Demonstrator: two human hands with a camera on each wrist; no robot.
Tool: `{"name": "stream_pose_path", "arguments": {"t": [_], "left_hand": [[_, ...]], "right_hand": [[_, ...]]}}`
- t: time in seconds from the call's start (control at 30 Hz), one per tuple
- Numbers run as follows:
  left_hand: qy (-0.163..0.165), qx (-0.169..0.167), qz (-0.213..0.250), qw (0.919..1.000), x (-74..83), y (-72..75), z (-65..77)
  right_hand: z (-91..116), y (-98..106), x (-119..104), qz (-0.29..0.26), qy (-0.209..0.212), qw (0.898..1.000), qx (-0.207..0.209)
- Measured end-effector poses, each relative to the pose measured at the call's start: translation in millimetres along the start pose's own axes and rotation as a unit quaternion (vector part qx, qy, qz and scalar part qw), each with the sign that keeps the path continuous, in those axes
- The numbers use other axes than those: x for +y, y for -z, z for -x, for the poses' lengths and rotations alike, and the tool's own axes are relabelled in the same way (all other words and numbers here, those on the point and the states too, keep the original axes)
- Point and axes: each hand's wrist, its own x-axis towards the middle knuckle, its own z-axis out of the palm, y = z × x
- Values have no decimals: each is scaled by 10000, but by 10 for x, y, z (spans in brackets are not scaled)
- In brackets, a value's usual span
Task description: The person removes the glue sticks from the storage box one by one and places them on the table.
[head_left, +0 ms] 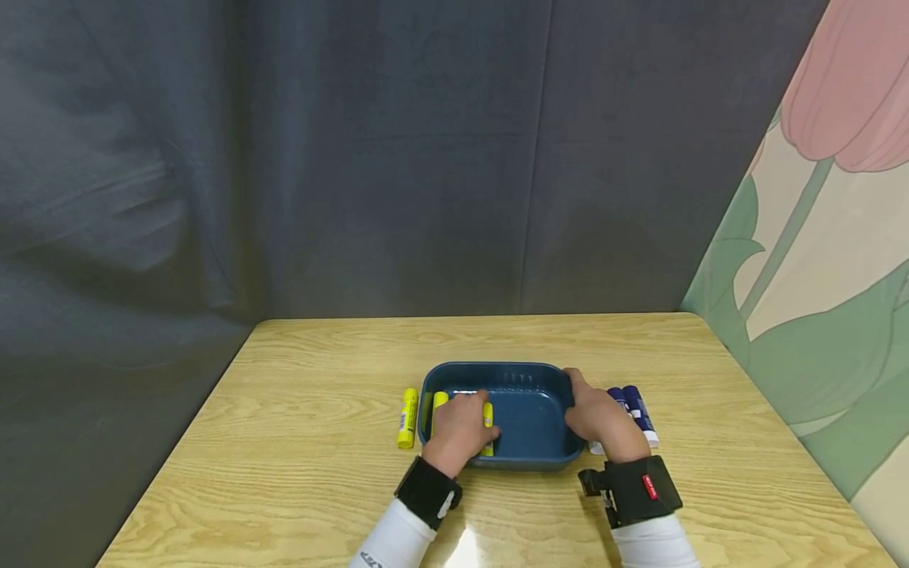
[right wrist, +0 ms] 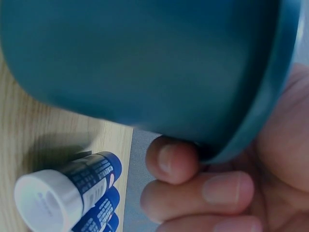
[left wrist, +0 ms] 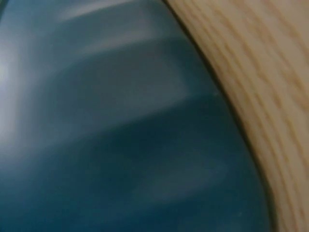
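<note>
White sleeves (head_left: 398, 536) are closest to me, ending at black wristbands (head_left: 642, 491) above the wood-grain worktop (head_left: 319, 410). Past them, the left hand (head_left: 460, 430) is down inside a blue rectangular dish (head_left: 533, 426), at its left end among yellow glue sticks (head_left: 440, 399); one lies right by the thumb, but whether the grip pinches it I cannot tell, as the hand hides too much. The right hand (head_left: 600, 414) grips the dish's right end, fingers curled around it below the rim. Another yellow stick (head_left: 408, 418) lies outside, just left of the dish, and blue-and-white glue sticks (head_left: 639, 414) lie side by side near the right hand. As I judge it, a careless tug could shove dish or wrist into those blue ones and set them rolling, while lifting one end could send the yellow ones sliding inside
</note>
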Motion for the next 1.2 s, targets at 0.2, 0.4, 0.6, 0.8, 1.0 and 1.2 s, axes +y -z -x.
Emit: {"name": "stream_pose_path", "arguments": {"t": [0.2,0.4,0.6,0.8,1.0,1.2], "left_hand": [[-42,-23,52,10000,2,-8,2],[-110,-18,61,9999,-7,-12,5],[-155,11,0,9999,-3,-18,15],[-136,-1,-67,9999,6,-24,16],[-117,-25,-69,9999,6,-23,16],[-14,-73,83,9999,3,6,13]], "right_hand": [[-2,2,2,20,-28,10000,-23],[-1,-4,8,-6,-37,10000,-30],[3,-8,10,10,-12,10000,-10],[1,-13,18,-11,33,10000,12],[-5,-21,28,-15,50,10000,18],[-10,-13,22,-10,8,10000,9]]}}
